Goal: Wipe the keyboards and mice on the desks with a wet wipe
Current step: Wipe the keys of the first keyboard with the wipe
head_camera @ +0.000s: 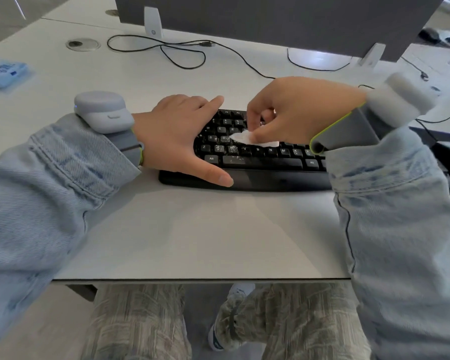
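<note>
You're mid-wipe on the keyboard (247,152), keys only partly done, w/ white flecks sitting just left of the grip. Your left hand (178,136) is lying flat and open on the keyboard's left end, thumb along the front edge, steadying it, gripping nothing. Your right hand (283,110) is arching over the middle rows, wrist raised, fingertips pinching the wet wipe (252,140) and pressing it onto the keys. Next, probably: sweep right of the grip, then find the mouse; can't see one clearly.
</note>
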Demonstrator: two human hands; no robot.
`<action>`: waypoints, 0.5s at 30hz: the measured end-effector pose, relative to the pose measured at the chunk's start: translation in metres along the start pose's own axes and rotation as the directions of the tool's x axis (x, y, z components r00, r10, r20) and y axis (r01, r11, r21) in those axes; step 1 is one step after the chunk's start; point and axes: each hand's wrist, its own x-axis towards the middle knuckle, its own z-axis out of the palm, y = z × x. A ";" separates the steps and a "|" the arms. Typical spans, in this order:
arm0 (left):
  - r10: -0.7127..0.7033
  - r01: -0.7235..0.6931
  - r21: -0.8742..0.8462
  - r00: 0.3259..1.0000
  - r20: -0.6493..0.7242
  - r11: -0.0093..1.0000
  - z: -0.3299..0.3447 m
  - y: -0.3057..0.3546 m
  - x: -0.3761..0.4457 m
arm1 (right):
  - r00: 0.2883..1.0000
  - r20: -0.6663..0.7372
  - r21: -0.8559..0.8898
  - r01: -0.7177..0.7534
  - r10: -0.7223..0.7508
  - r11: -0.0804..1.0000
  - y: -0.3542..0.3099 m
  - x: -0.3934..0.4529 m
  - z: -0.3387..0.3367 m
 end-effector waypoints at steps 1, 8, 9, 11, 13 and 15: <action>0.000 0.000 -0.010 1.000 0.004 1.000 0.001 0.000 0.000 | 1.000 0.006 0.004 0.010 -0.010 1.000 -0.002 -0.001 0.001; 0.007 -0.008 -0.025 1.000 -0.014 1.000 0.001 0.003 0.000 | 1.000 0.024 0.006 0.018 -0.019 1.000 -0.004 0.002 0.003; 0.007 -0.008 -0.025 1.000 -0.017 1.000 0.001 0.003 -0.001 | 0.999 0.035 0.016 0.024 -0.024 1.000 -0.006 0.002 0.003; 0.004 -0.005 -0.033 1.000 -0.015 0.999 0.001 0.005 -0.001 | 1.000 0.018 0.025 0.013 -0.013 1.000 -0.005 0.003 0.002; 0.002 -0.002 -0.043 1.000 -0.014 0.999 0.001 0.006 -0.002 | 1.000 0.020 0.024 0.006 -0.006 1.000 -0.004 0.002 0.001; 0.001 -0.002 -0.044 1.000 -0.015 0.999 0.000 0.007 -0.002 | 0.999 0.047 0.026 0.018 -0.020 0.999 -0.005 0.000 0.002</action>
